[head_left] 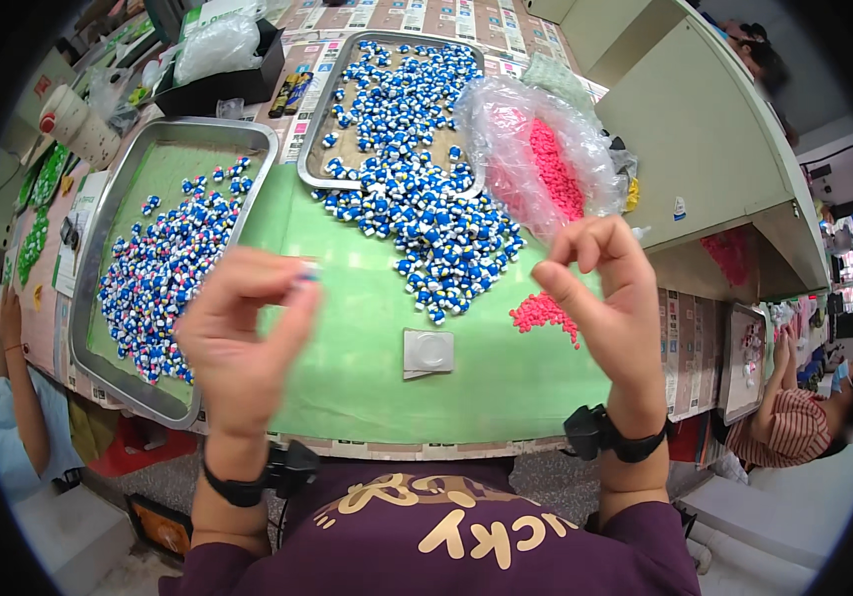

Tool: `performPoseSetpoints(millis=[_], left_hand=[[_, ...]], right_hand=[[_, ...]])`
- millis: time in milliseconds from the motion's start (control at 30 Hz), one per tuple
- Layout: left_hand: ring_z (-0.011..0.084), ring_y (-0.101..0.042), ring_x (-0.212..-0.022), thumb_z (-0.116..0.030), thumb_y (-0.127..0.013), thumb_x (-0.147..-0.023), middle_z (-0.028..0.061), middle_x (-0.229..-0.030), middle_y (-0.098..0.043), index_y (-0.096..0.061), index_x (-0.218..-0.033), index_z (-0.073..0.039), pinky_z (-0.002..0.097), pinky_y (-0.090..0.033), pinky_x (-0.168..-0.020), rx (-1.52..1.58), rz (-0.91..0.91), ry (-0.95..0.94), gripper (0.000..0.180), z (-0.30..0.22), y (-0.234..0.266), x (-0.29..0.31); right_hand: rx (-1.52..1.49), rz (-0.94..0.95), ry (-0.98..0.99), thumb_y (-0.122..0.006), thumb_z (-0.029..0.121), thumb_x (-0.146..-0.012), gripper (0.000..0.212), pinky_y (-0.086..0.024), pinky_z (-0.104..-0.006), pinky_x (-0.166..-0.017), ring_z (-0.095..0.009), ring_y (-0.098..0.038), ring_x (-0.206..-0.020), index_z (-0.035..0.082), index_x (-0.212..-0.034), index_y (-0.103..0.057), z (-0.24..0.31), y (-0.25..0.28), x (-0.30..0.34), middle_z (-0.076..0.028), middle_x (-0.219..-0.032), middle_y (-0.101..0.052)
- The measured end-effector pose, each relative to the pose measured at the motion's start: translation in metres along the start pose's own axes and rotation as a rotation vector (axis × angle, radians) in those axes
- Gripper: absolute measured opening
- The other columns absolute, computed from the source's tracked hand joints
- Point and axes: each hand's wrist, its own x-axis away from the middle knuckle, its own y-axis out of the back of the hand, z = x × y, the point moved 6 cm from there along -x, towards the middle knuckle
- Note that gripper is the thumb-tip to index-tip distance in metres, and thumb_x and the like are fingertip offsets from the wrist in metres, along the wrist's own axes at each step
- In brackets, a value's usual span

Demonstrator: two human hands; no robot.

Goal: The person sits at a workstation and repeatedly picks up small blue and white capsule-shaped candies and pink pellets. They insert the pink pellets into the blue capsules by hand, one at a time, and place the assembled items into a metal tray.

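Observation:
My left hand (240, 343), slightly blurred, pinches a small blue-and-white plastic piece (308, 273) between thumb and fingertips. My right hand (613, 303) is raised on the other side, thumb and forefinger drawn together; whatever may be between them is too small to make out. Just beside it lies a scatter of tiny pink pieces (543, 312) on the green mat (367, 397). Between the hands sits a small white square pad (428, 353) with a round mark. Beyond it, a heap of blue-and-white pieces (431, 223) spills from a metal tray (309, 164).
At left, another metal tray (270, 149) holds similar pieces, many showing pink. A clear plastic bag (496, 129) of pink bits stands far right of the heap, near a grey cabinet (695, 129). A black box (266, 74) stands far left. Other people sit at both sides.

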Motion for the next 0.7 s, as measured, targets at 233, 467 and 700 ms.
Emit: performPoseSetpoints(millis=[233,467,700], left_hand=[[0.0061,-0.056,-0.075,0.004,-0.069,-0.084,0.0049,-0.100,-0.062,-0.064,-0.101,0.001,0.0186,-0.046,-0.068,-0.516,-0.313,0.153,0.018,0.038,0.152,0.016],[0.0044,-0.051,-0.065,-0.008,-0.072,-0.085,0.0027,-0.108,-0.062,-0.065,-0.108,-0.003,0.0193,-0.041,-0.057,-0.889,-0.255,0.165,0.025,0.017,0.129,0.003],[0.0148,-0.060,-0.077,0.000,-0.069,-0.080,0.0075,-0.104,-0.060,-0.064,-0.106,-0.003,0.0244,-0.048,-0.062,-0.450,0.425,0.227,0.027,0.030,-0.037,-0.012]], right_hand=[[0.355,0.234,-0.152,-0.058,-0.009,-0.074,0.015,-0.046,-0.0346,-0.066,-0.025,-0.060,-0.071,0.002,-0.082,-0.051,-0.060,0.010,0.022,-0.011,-0.075,-0.059],[0.627,0.383,0.106,-0.055,-0.002,-0.078,0.010,-0.041,-0.0387,-0.075,-0.031,-0.055,-0.070,0.006,-0.078,-0.048,-0.055,-0.019,0.027,-0.010,-0.070,-0.055],[0.713,0.439,0.149,-0.060,-0.001,-0.078,0.012,-0.043,-0.0389,-0.076,-0.032,-0.055,-0.074,0.004,-0.082,-0.050,-0.059,-0.023,0.034,-0.010,-0.074,-0.056]])
